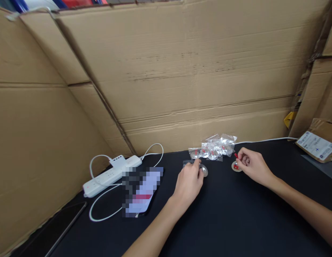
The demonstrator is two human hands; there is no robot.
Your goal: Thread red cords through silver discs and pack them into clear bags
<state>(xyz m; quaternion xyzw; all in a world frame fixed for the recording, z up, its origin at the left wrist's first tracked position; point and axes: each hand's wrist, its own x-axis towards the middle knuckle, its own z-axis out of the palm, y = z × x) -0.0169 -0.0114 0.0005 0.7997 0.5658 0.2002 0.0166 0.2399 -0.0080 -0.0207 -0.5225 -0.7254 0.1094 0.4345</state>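
My left hand [189,184] rests on the black table [230,221] with its fingers curled round a small round silver part [204,170], beside a dark flat piece [189,162]. My right hand [253,166] is closed in a pinch on a small red piece [236,156] just above a round disc with red on it [235,166]. Between and behind both hands lies a heap of small clear plastic bags [214,147] holding similar round parts with red bits.
A white power strip [109,175] with a white cable [101,210] lies at the left, a phone [141,192] beside it. A dark tablet [61,228] sits at the near left. Cardboard walls [182,71] surround the table. A labelled parcel [317,144] lies at the far right.
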